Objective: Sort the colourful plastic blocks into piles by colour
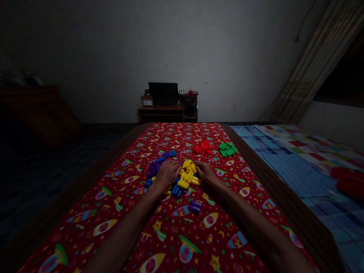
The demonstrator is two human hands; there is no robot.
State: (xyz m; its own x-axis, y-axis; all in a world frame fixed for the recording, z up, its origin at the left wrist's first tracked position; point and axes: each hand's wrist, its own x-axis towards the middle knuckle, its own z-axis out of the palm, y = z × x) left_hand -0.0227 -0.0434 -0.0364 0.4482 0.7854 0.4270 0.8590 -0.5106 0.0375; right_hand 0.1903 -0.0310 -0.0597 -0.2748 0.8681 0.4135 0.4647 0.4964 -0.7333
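Yellow plastic pieces [186, 177], each like short joined tubes, lie heaped between my two hands. Over the left side of the pile, my left hand [170, 172] has its fingers curled down, with the tips partly hidden at the yellow pieces. My right hand [205, 171] touches the right edge of the yellow heap with bent fingers, and what they pinch is hidden. Blue pieces [176, 190] lie under and in front of the heap. Purple pieces [154, 169] sit left of my left hand, partly covered by it. One purple piece [195, 206] lies alone nearer to me.
Beyond my right hand are a group of red pieces [203, 147] and a cluster of green pieces [228, 149]. A red patterned cloth [182, 132] covers the long table. A desk with a monitor [164, 93] stands at the wall; a checked bed sheet [287, 167] is on the right.
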